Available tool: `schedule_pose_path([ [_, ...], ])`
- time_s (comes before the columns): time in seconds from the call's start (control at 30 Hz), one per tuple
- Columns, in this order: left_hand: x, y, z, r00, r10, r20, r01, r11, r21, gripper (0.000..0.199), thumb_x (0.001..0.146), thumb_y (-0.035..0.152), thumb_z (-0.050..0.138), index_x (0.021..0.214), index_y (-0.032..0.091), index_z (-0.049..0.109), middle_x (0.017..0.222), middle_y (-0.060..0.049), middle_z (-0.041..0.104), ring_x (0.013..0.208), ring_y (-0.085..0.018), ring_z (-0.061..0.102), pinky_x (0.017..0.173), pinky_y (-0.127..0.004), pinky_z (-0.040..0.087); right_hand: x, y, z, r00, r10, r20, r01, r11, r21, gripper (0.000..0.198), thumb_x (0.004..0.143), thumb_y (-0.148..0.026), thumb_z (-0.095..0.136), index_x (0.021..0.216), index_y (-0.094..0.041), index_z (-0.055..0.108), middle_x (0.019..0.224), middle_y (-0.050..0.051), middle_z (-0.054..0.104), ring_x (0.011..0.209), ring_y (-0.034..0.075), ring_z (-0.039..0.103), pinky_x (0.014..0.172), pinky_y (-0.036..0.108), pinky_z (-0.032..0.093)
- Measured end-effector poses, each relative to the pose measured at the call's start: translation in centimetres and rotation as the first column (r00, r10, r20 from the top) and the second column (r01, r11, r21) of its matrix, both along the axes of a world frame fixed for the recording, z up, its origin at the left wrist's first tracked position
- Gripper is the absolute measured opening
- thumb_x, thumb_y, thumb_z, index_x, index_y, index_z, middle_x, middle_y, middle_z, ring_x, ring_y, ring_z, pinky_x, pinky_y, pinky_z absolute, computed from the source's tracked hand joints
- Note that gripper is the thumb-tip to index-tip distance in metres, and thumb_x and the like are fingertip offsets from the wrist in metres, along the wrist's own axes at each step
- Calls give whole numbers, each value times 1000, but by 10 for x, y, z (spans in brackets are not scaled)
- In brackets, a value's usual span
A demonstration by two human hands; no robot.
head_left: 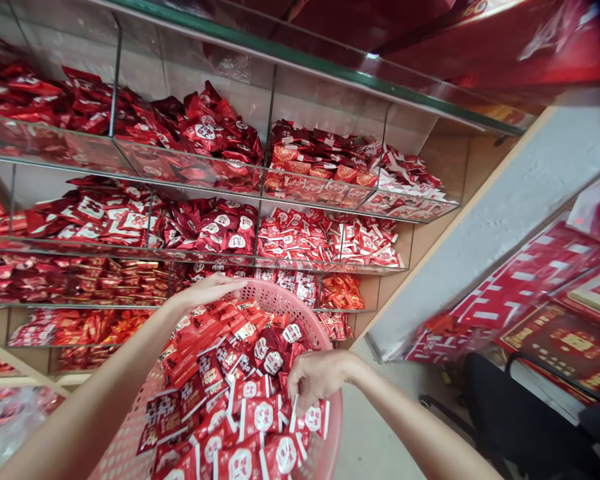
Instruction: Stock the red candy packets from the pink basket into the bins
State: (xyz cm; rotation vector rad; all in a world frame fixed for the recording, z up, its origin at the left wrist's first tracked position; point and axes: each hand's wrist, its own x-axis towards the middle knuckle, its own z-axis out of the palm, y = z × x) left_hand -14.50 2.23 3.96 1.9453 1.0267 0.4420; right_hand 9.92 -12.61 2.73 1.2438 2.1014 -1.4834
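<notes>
A pink perforated plastic basket [334, 427] filled with small red sweet packets [260, 415] is held in front of me, tilted. Many of these packets carry a round white label with red characters; others are darker red or orange-red. My left hand [216, 291] grips the far rim of the basket, its fingers lying along the edge. My right hand [321, 377] reaches over the basket's right side, with fingers curled down onto a white-edged packet [314, 419] among the others. Its fingertips are partly hidden between the packets.
Glass-fronted shelves [190, 160] full of red packets in divided bins stand ahead. An upper glass shelf edge [330, 67] crosses above. To the right are a grey wall [490, 233], red boxes [570, 347] and a black chair [510, 413].
</notes>
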Motion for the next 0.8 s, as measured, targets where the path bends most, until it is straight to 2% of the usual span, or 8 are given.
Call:
schedule_pose_path([
  [0.17,0,0,0,1000,8,-22,-7,999,47,52,71,65,44,68,17,64,61,-2,57,56,-14,45,53,-23,31,-6,-1,-1,997,63,45,-66,996,53,28,63,-38,71,81,-18,67,56,-6,56,54,9,54,50,18,38],
  [0.3,1,0,1,999,12,-32,-12,1000,9,55,69,68,44,68,16,63,56,0,53,52,-12,42,50,-22,28,-7,-4,2,998,57,3,-57,993,107,28,61,-38,72,83,-20,68,63,-5,59,56,8,54,52,18,38],
  [0.47,2,-3,2,1000,28,-11,-28,1000,-12,57,67,70,45,69,15,62,55,1,50,49,-10,38,48,-22,25,0,1,26,997,-19,-79,41,956,291,27,62,-32,73,85,-19,69,72,-2,64,62,9,54,54,19,38],
  [0.6,1,-1,-2,1000,19,2,-19,1000,13,54,70,67,44,68,16,62,56,1,51,50,-10,38,49,-22,25,14,26,54,948,-135,-289,231,914,332,21,68,-32,68,84,-18,68,74,0,65,61,9,54,56,21,40],
  [0.67,0,2,-6,1000,6,-8,-6,999,44,54,73,65,42,67,16,62,57,1,52,51,-11,40,50,-21,27,20,47,66,881,-182,-436,357,861,362,17,71,-31,66,80,-17,68,72,0,65,62,9,54,58,21,41],
  [0.7,-1,4,-8,1000,1,-19,0,998,63,54,74,65,41,66,16,62,58,0,53,52,-11,41,51,-21,27,20,60,71,832,-219,-509,441,818,370,14,70,-28,66,77,-17,68,70,-1,65,60,8,53,57,20,41],
  [0.73,-2,6,-10,1000,-2,-29,4,997,81,54,74,65,41,66,16,63,59,0,54,53,-11,42,53,-21,28,20,73,75,761,-289,-581,554,756,348,10,69,-26,67,72,-16,67,66,-2,63,56,7,51,54,19,40],
  [0.8,-4,9,-13,999,7,-50,-1,994,107,54,75,65,40,66,17,63,60,0,55,55,-12,44,56,-22,29,13,102,82,551,-485,-679,782,584,217,10,69,-20,68,63,-14,63,55,-4,59,45,4,44,44,16,34],
])
